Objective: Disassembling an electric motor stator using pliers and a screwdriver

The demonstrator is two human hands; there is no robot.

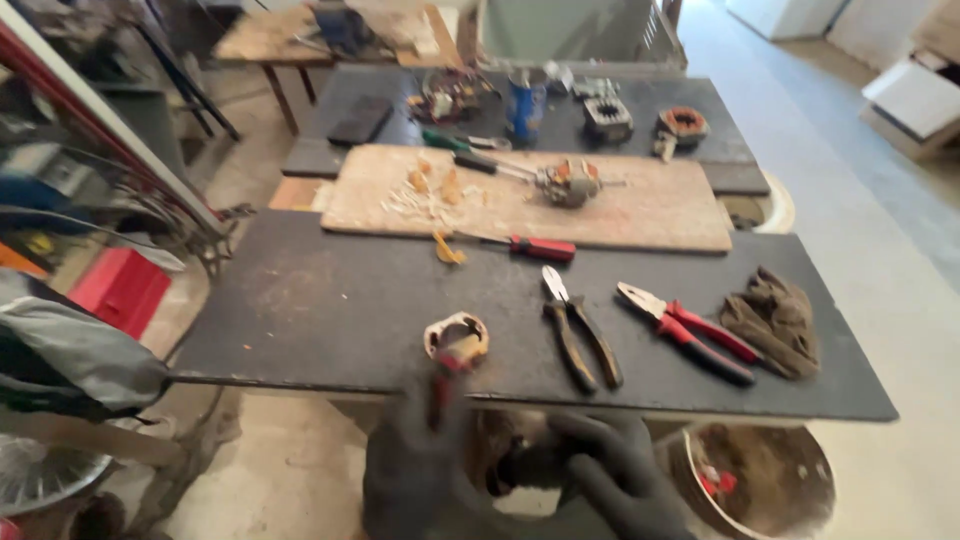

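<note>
Standing next to this person at the near edge of the surface (330, 330): both hands are in dark gloves, down below that edge. The left hand (415, 465) is clenched around a red-handled tool (445, 375), probably small pliers or cutters, though it's blurry. Its tip pokes up to a small ring-shaped part (457, 336) with tan wrapping, sitting right at the near edge. The right hand (615, 470) is curled around something dark and roundish held below the edge; I can't make out what.

If it were me, I'd hold that ring steady and nibble at it slowly, since it's so close to the edge it could slide off.

Also on the dark surface: black-handled pliers (580, 335) in the middle, red-and-black pliers (690, 335) beside them, and a crumpled brown rag (775, 320) near the right edge. Farther back lies a wooden board (650, 215) with a red screwdriver (525, 246) at its near edge, tan scraps (430, 190) and a small motor part (568, 183) on top. Beyond that are a blue can (525, 105) and more coil parts.

It's a cluttered workshop: concrete floor, red box (120, 290) on the left, bucket (760, 480) under the right corner.
</note>
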